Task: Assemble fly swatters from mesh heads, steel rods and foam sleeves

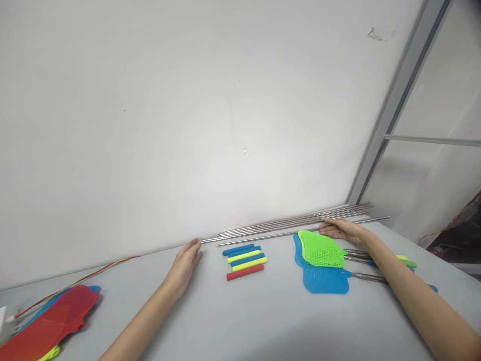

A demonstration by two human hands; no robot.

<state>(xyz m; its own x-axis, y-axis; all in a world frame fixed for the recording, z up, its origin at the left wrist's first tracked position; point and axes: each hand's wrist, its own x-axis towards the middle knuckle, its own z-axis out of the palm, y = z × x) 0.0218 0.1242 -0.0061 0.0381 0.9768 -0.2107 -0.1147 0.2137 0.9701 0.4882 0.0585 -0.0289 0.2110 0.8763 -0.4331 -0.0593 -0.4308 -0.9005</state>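
Observation:
My left hand (187,264) is at the wall side of the table, its fingertips closed on the left end of a thin metal rod (209,241). My right hand (343,230) reaches to the rods further right, thumb and fingers apart and stretched out, touching or very near them. Several metal rods (270,226) lie side by side along the wall, and a separate rod (255,237) lies just in front. Between my hands are several blue, yellow and red grip sleeves (246,271). A green fly swatter head (323,249) overlaps blue fly swatters (326,281) below my right hand.
Red fly swatter heads (56,316) are piled at the left edge with blue and yellow-green pieces beneath. A red and yellow cord (78,277) runs beside them. The white wall (225,125) backs the grey table (210,321), and a metal frame post (394,105) stands at right.

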